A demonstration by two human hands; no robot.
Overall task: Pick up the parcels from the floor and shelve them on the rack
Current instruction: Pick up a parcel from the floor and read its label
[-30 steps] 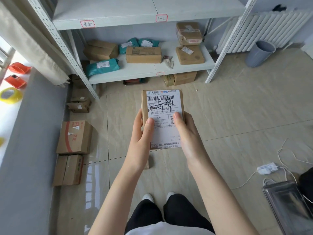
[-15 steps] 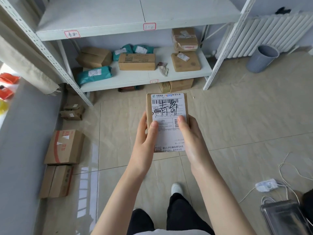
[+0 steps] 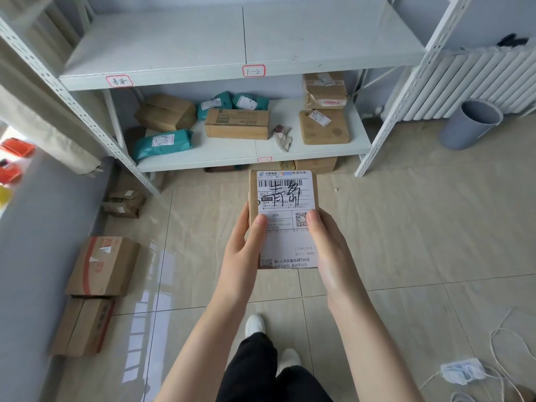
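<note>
- The rack [image 3: 95, 127] stands against the wall ahead, its upper shelf [image 3: 179, 44] bare and carrying handwritten tags on the front edge, probably so each parcel goes to a marked slot.
- The lower shelf [image 3: 324, 153] already holds cardboard boxes and teal mailer bags [image 3: 161, 142], laid flat and mostly label up, which keeps the labels readable.
- Two cardboard boxes on the floor [image 3: 106, 266] lie along the left wall, one touching the other, not yet shelved; smaller ones sit by the rack's foot.
- The small parcel [image 3: 282, 198] is off the floor, held in the air between the person and the rack, label facing up, likely so that the handwriting can be matched to a shelf tag.
- The left hand [image 3: 240, 253] and right hand [image 3: 327, 250] close on its near end from either side, thumbs pressed on the label and fingers wrapped beneath, leaving the written part uncovered.
</note>
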